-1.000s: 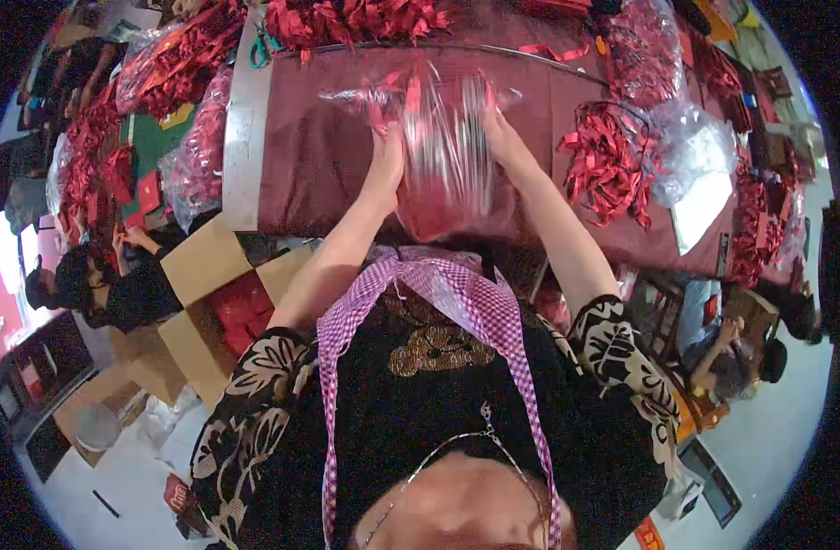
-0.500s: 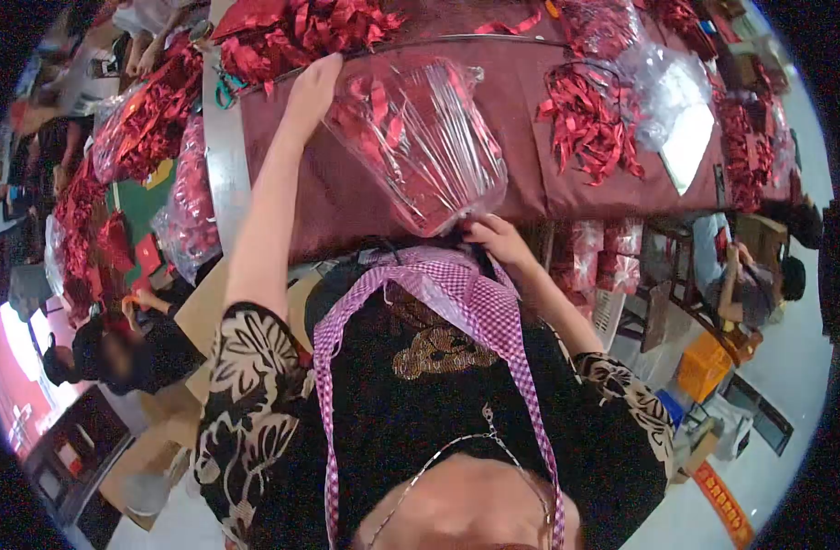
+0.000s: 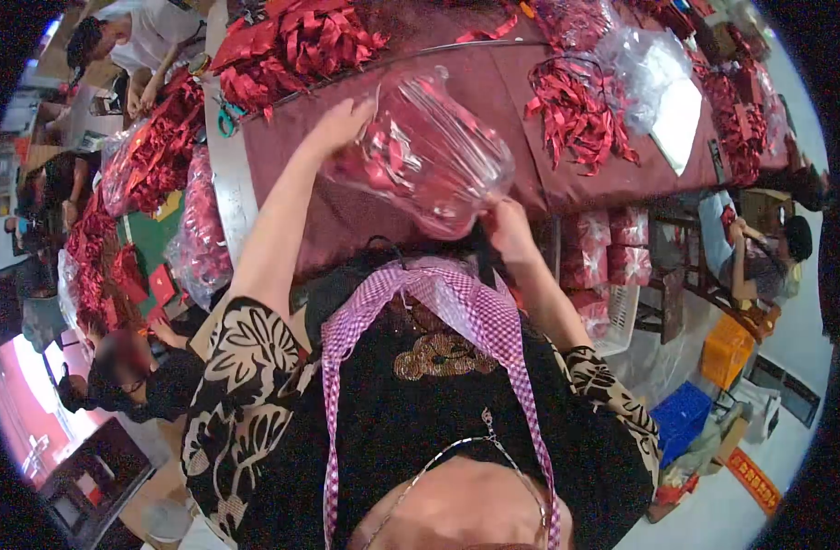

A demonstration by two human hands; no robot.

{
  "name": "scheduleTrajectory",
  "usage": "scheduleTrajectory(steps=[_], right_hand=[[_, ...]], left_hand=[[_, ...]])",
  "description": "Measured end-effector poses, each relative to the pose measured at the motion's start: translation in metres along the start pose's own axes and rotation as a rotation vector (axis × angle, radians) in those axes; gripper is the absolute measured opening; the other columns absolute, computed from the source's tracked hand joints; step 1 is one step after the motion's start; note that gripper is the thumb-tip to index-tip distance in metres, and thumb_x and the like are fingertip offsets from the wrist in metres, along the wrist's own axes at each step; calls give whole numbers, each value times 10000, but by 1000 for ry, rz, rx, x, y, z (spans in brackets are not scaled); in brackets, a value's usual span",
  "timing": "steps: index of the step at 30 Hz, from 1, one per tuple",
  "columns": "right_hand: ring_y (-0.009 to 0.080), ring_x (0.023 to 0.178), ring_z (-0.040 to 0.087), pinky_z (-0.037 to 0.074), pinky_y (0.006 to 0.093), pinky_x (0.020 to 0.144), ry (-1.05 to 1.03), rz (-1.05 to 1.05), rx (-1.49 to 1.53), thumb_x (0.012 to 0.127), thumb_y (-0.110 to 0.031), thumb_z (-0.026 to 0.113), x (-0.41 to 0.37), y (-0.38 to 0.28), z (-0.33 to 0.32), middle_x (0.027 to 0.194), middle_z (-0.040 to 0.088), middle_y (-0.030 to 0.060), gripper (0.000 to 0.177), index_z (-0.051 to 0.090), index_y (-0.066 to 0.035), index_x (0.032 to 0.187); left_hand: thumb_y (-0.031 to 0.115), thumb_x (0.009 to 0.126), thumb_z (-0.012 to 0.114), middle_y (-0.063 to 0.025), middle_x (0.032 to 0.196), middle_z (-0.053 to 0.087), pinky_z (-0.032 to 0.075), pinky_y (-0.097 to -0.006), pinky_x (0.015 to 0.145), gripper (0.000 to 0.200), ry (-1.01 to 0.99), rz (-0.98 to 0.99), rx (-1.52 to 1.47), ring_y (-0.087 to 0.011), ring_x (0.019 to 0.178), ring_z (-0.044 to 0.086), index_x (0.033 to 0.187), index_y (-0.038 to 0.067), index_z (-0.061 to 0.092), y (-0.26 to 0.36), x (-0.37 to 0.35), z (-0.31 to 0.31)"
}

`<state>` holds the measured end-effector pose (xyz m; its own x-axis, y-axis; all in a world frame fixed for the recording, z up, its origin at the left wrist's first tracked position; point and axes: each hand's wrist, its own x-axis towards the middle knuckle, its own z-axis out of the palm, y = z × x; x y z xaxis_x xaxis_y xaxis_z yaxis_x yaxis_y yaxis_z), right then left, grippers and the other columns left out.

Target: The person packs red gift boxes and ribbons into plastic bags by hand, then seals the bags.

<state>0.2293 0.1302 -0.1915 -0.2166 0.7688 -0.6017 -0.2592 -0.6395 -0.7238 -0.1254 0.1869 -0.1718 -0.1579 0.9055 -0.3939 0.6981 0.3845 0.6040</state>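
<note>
- The table (image 3: 282, 183), under a dark red cloth, spreads below and beyond both hands.
- The clear bag (image 3: 429, 156), stuffed with red pieces, hangs tilted between the hands over the table's near edge. Its high end is at the left hand and its low end at the right.
- Likely trouble: the film looks slick and is gripped only at its ends. A slack grip could let the clear bag slide off the near edge. I cannot tell which end is open, so a spill is possible.
- A ribbon heap (image 3: 291, 46) lies just beyond the left hand, where a swinging bag might drag it.
- The left hand (image 3: 342, 124) has its arm stretched forward and its fingers closed on the bag's far end.
- The right hand (image 3: 510, 229) has its elbow bent, close to the body, and pinches the near lower corner.
- Scissors (image 3: 225, 115) lie out to the left of the left hand.
</note>
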Motion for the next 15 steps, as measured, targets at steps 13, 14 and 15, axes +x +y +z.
scheduleTrajectory(steps=[13, 14, 15], right_hand=[[365, 1181, 439, 364, 400, 978, 196, -1083, -1073, 833, -195, 620, 19, -85, 19, 1274, 441, 258, 567, 380, 44, 1289], [415, 1206, 404, 353, 421, 990, 172, -1128, -1236, 814, -222, 645, 14, -83, 25, 1307, 398, 282, 652, 335, 35, 1325], [469, 1216, 362, 343, 449, 997, 180, -972, -1350, 777, -308, 685, 5, -81, 30, 1316, 354, 320, 779, 284, 27, 1355]], left_hand=[[544, 714, 667, -282, 1458, 113, 265, -516, 1041, 1058, 232, 117, 43, -458, 1310, 227, 1433, 40, 77, 53, -100, 43], [550, 698, 676, -284, 1455, 116, 287, -547, 1017, 1068, 203, 82, 77, -485, 1288, 250, 1438, 62, 82, 66, -108, 46], [550, 698, 676, -284, 1455, 116, 287, -547, 1017, 1068, 196, 77, 73, -485, 1288, 250, 1438, 62, 82, 69, -113, 46]])
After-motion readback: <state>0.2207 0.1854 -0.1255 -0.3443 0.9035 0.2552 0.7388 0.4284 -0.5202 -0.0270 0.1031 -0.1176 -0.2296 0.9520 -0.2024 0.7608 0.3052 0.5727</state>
